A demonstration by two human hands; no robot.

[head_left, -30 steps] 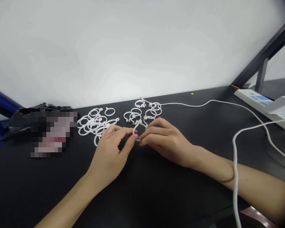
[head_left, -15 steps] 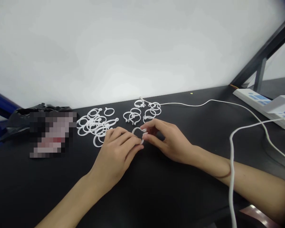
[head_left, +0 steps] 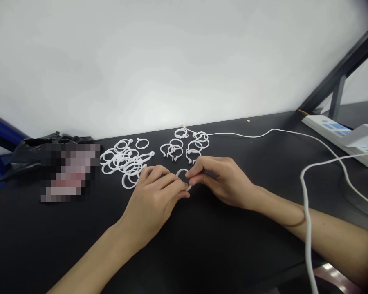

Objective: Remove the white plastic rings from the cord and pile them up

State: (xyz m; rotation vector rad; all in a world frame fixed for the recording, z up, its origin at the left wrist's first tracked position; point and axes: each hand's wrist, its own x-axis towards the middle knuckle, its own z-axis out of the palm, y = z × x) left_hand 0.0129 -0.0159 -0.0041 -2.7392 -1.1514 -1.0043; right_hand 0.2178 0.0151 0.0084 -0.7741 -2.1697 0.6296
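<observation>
My left hand point(head_left: 155, 200) and my right hand point(head_left: 222, 179) meet at the middle of the black table point(head_left: 202, 245), both pinching one white plastic ring point(head_left: 183, 173) between their fingertips. The ring sits just above the tabletop, partly hidden by my fingers. To the left behind my hands lies a heap of white rings point(head_left: 125, 160). A smaller group of white rings point(head_left: 184, 145) lies straight behind the held ring.
A white cable point(head_left: 305, 196) runs from the back of the table across my right forearm to the front edge. A white power strip point(head_left: 343, 136) lies at the right. A black bag with a blurred patch point(head_left: 69, 169) sits at the left, near a blue frame.
Both hands have drawn the ring a little toward me and rightward, away from the small group of rings. My fingers have closed more tightly around it.
</observation>
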